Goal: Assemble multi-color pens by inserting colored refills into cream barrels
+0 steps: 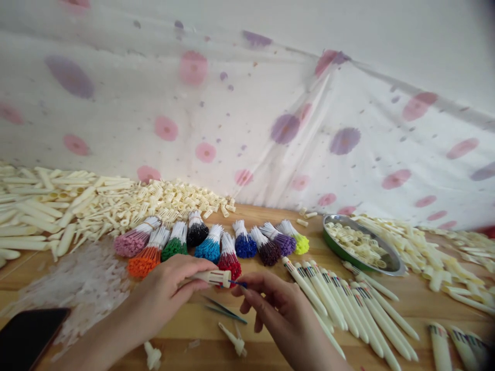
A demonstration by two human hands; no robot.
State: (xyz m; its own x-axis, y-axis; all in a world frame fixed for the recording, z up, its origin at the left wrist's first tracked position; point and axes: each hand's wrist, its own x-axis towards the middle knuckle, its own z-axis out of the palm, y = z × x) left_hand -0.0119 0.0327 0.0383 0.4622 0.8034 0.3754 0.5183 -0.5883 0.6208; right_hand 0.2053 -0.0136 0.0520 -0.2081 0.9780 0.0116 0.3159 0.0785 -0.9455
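My left hand [174,283] is closed around a cream slotted pen barrel [216,278], its open end facing right. At that end my right hand [278,309] pinches a thin pen refill with a dark blue tip [242,284]. The refill's inner end meets the barrel opening; how deep it sits I cannot tell. Just behind the barrel stands a bundle of red-tipped refills [230,257], beside a blue-tipped bundle [245,242]. Below my hands a pair of tweezers [224,310] lies on the wooden table, near a small cream pen part [233,340].
More refill bundles, including orange [145,260] and yellow [301,244], line the table. Cream parts [166,201] are heaped behind. Assembled multicolour pens [348,304] lie right, near an oval metal dish [400,265]. Clear plastic bits [85,278] and a phone [31,335] lie left.
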